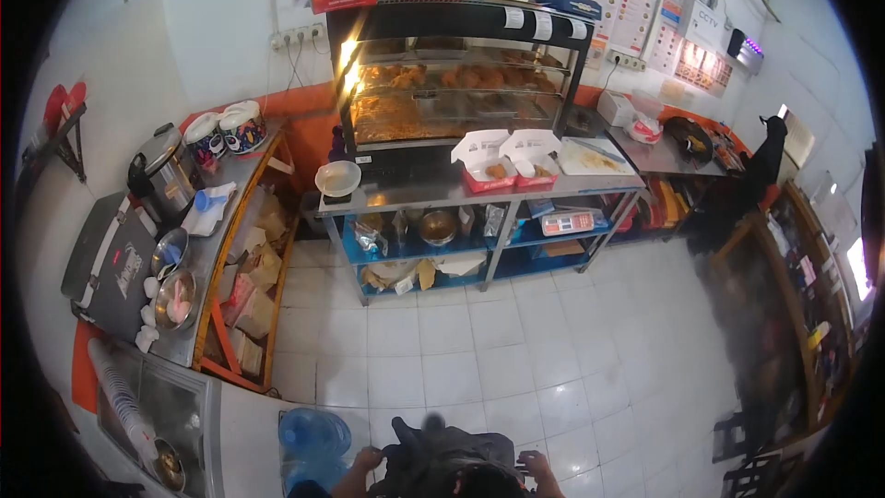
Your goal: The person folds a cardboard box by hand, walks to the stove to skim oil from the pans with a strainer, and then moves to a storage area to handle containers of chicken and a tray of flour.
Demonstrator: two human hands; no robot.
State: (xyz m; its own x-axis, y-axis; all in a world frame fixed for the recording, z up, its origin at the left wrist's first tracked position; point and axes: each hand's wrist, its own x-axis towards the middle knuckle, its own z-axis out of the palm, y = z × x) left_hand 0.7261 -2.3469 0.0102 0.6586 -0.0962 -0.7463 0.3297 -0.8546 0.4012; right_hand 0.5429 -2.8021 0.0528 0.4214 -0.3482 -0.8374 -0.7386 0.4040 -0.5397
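At the bottom edge, my left hand (pixel 368 460) hangs beside my dark clothing, its fingers curled; whether it holds anything is too small to make out. On the other side of my body is my right hand (pixel 533 463), low over the tiled floor, fingers bent and partly apart, with no object visible in it. Large blue water bottles (pixel 313 433) stand on the floor near my left hand. Farther forward, two open boxes (pixel 489 175) with fried food sit on the steel table (pixel 415 195), below a lit glass display case (pixel 461 83).
Along the left, a counter (pixel 198 314) holds metal bowls (pixel 175 300), a large pot (pixel 171 166) and patterned canisters (pixel 241 126). A wooden shelf (pixel 784 286) stands on the right, near a person in dark clothing (pixel 761 161). White tiles (pixel 442 341) cover the floor.
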